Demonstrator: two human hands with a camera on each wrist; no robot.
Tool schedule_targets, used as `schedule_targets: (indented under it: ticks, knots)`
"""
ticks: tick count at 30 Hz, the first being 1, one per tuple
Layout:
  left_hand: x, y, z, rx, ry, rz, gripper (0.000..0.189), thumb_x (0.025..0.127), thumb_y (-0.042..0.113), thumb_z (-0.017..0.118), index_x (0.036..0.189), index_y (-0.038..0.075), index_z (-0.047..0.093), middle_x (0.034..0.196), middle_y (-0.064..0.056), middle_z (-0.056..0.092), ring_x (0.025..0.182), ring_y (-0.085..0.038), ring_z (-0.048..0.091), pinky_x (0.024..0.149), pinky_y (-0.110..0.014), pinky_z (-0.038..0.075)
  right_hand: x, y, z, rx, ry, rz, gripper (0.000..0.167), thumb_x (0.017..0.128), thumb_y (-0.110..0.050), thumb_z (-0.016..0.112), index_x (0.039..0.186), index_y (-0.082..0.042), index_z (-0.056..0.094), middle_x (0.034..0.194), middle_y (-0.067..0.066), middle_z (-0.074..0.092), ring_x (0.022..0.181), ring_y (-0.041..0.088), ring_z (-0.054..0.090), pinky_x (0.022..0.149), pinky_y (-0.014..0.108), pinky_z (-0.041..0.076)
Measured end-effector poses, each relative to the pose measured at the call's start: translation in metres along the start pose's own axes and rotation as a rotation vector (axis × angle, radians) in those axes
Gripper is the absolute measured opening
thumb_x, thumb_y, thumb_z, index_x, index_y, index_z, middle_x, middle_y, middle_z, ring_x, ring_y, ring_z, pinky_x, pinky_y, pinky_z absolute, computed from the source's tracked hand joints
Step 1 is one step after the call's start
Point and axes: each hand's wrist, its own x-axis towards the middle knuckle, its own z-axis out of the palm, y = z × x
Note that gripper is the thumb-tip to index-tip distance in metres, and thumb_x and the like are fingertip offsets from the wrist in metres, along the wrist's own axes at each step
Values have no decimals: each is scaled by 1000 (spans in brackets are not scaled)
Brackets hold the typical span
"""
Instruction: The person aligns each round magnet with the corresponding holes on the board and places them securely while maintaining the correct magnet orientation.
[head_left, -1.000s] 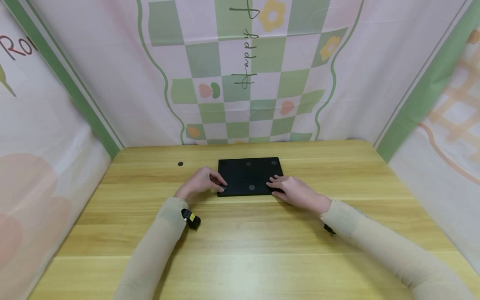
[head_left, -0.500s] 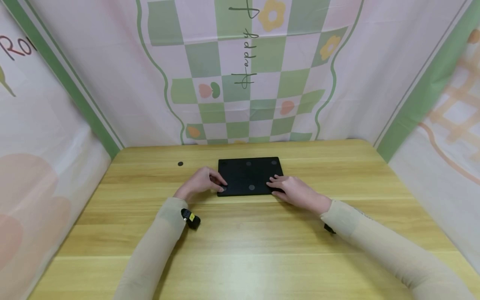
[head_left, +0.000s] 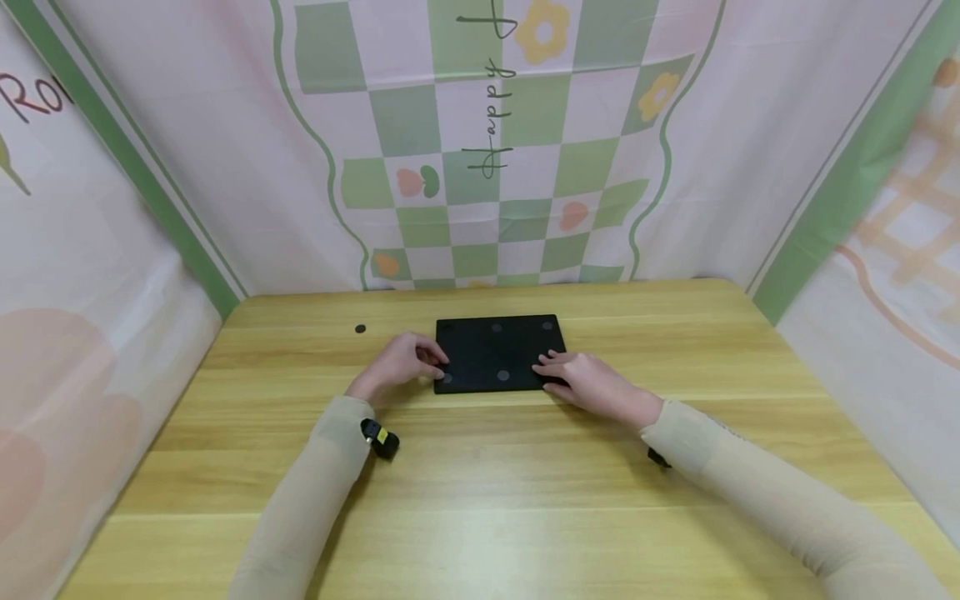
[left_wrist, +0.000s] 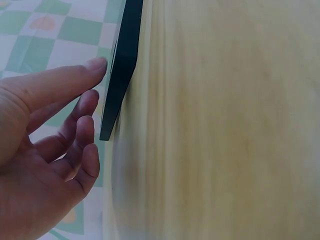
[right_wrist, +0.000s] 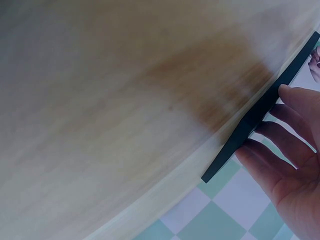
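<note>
A thin black rectangular board point(head_left: 480, 350) lies flat on the wooden table, with several dark grey round discs on its face. My left hand point(head_left: 401, 363) is at the board's near left corner, thumb tip right by a grey disc point(head_left: 447, 378). In the left wrist view that hand's fingers point(left_wrist: 90, 162) are loosely bent beside the board's edge, with nothing between them. My right hand point(head_left: 588, 382) rests on the near right corner, and its fingertips point(right_wrist: 246, 150) touch the board's face in the right wrist view. What lies under that palm is hidden.
One loose dark disc point(head_left: 361, 328) lies on the table point(head_left: 480, 500) to the left of the board. A printed curtain point(head_left: 480, 142) with green checks hangs behind the table, and more cloth hangs at both sides.
My left hand has drawn back slightly to the left, so the disc at the near left corner shows more fully. My right hand and the board stay in place.
</note>
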Motion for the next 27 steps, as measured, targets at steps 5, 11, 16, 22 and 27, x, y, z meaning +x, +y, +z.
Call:
schedule_targets:
  ticks: [5, 11, 16, 22, 27]
  knots:
    - [-1, -1, -3, 11, 51, -4, 15, 81, 12, 75, 96, 12, 73, 89, 0, 68, 78, -16, 58, 69, -29, 48, 0, 1, 1, -4, 0, 1, 34, 89, -16, 66, 120, -2, 66, 125, 20, 61, 118, 35, 57, 94, 46, 48]
    - [0, -6, -6, 35, 96, 6, 9, 83, 13, 73, 92, 12, 73, 87, -1, 67, 75, -17, 57, 65, -29, 48, 0, 0, 0, 1, -2, -1, 34, 89, -15, 66, 120, -2, 65, 125, 21, 60, 119, 35, 56, 94, 47, 48]
    - [1, -6, -8, 55, 140, 11, 5, 85, 15, 71, 89, 13, 73, 87, -1, 67, 75, -18, 57, 65, -29, 46, 0, -1, -1, 2, -2, 1, 34, 89, -15, 66, 120, -2, 65, 125, 21, 60, 119, 36, 56, 94, 47, 48]
    - [-1, -7, -13, 66, 175, 9, 6, 85, 15, 70, 90, 12, 72, 88, -3, 67, 78, -19, 57, 69, -30, 45, 0, 0, 0, 5, -2, 7, 33, 90, -15, 66, 120, -2, 65, 125, 21, 60, 119, 35, 56, 94, 46, 48]
    - [-1, -11, -16, 82, 204, -33, 6, 88, 18, 68, 91, 13, 71, 90, -2, 66, 79, -18, 57, 70, -30, 45, 0, 1, 1, 11, -5, 10, 33, 90, -15, 65, 121, -3, 65, 126, 20, 60, 120, 35, 56, 94, 46, 48]
